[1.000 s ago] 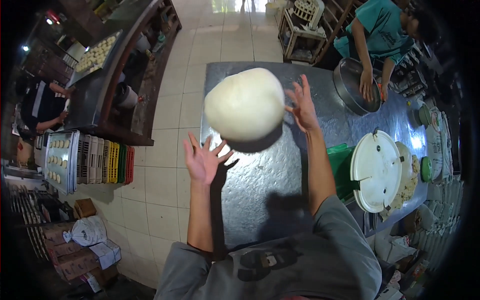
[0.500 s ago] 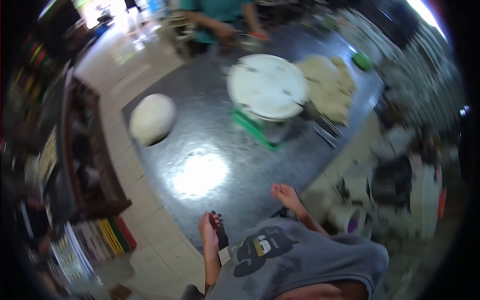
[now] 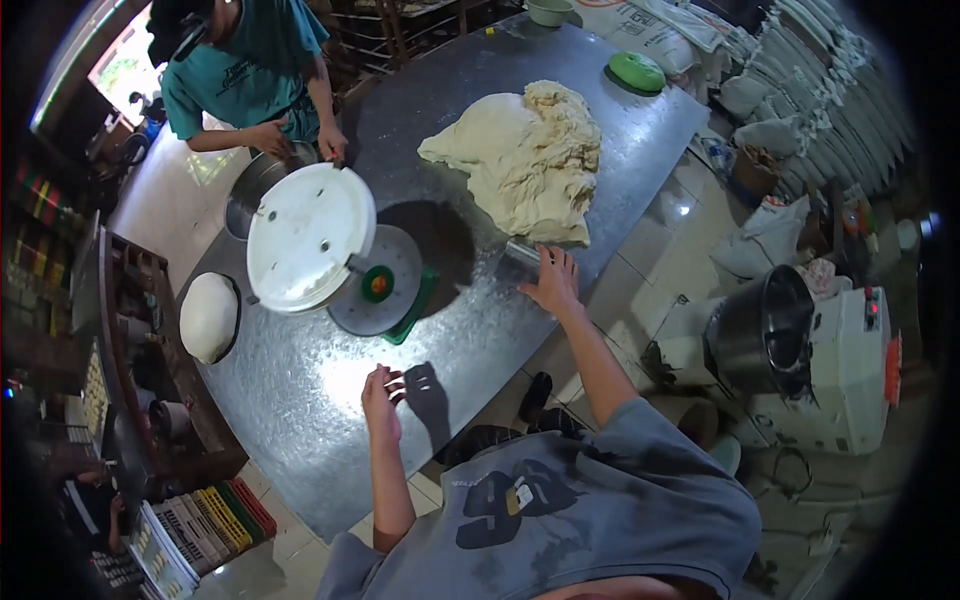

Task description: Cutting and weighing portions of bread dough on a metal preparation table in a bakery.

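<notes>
My right hand (image 3: 555, 280) reaches across the steel table (image 3: 470, 340), fingers outstretched, its fingertips at a metal dough scraper (image 3: 522, 256). Whether it grips the scraper cannot be told. A large lump of pale dough (image 3: 520, 160) lies just beyond, rough on its right side. My left hand (image 3: 381, 400) hovers over the near part of the table, fingers loosely apart, holding nothing. Ahead of it is a green weighing scale (image 3: 405, 310) with a round pan. A co-worker's hand holds a round white lid-like disc (image 3: 312, 238), tilted and partly covering the pan.
A smooth dough ball (image 3: 209, 318) sits at the table's left edge. The co-worker (image 3: 250, 80) stands across the table beside a metal pot (image 3: 250, 190). A green lump (image 3: 636, 72) lies at the far right. A mixer (image 3: 800, 350) stands on the floor to the right.
My right hand has stretched forward to the scraper. The white disc has been lifted and tilted leftward, uncovering part of the scale's pan. My view has turned to the right.
</notes>
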{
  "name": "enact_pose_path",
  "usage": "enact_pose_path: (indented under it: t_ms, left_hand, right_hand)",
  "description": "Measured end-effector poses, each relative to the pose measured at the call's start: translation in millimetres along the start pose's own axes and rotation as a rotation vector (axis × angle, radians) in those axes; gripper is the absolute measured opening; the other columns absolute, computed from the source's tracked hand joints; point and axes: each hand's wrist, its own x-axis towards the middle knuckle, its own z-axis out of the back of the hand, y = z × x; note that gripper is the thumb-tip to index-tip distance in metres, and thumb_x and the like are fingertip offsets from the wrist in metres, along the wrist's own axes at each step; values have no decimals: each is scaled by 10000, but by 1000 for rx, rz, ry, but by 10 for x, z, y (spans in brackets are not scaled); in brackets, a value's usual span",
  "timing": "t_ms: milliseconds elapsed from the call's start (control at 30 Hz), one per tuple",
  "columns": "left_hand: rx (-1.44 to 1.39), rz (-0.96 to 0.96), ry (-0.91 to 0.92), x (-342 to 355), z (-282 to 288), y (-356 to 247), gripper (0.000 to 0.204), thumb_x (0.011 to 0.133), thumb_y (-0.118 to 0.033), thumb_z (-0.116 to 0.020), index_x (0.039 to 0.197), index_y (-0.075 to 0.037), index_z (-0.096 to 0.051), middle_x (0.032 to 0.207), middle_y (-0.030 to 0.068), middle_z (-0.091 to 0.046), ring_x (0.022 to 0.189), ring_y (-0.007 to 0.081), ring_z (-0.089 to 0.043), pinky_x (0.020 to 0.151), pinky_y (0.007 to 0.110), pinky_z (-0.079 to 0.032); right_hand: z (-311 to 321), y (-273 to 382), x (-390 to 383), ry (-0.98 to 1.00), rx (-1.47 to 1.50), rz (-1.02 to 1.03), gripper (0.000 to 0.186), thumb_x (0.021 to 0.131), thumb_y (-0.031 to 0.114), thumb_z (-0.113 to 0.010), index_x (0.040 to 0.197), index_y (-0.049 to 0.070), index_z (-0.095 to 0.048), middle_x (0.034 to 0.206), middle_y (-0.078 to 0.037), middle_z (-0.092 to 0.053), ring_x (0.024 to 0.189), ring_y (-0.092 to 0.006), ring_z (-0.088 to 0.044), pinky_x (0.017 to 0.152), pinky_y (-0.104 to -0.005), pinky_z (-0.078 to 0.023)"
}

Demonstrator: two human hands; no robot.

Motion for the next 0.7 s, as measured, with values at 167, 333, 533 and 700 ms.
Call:
enact_pose_path:
  t_ms: [167,333,533,700]
  left_hand:
    - [26,37,115,-178,-1142,6,250,965,-322,-534,1012,-81,-580,921,44,-651,768,113,-562,695,275,-436]
    - [61,8,111,-90,-1870,-182,207,974,-277,-533,1000,-79,-588,928,53,-659,779,112,-576,707,267,-445]
    - [303,-439,217,742,-2574,-760,181,916,-205,-648,947,-32,-609,848,6,-626,757,69,-550,681,239,-452]
    - [543,-668,300,1911,-3374,-1592,407,806,-289,-759,1092,-30,-629,1012,77,-658,982,175,-612,822,315,-482]
  right_hand:
    - [-35,-161,403,437,-81,-124,863,572,472,-864,1243,99,-470,1243,-165,-521,1210,-375,-463,979,-509,-371]
    - [139,-94,686,521,243,7,630,722,349,-787,1174,55,-462,1032,-236,-601,985,-406,-592,802,-498,-471]
    - [852,166,2098,56,473,57,414,799,146,-644,1134,47,-422,910,-284,-637,810,-486,-609,698,-548,-483]
    - [1081,407,3439,164,122,64,310,799,141,-612,1076,45,-512,912,-257,-656,837,-450,-637,715,-541,-498]
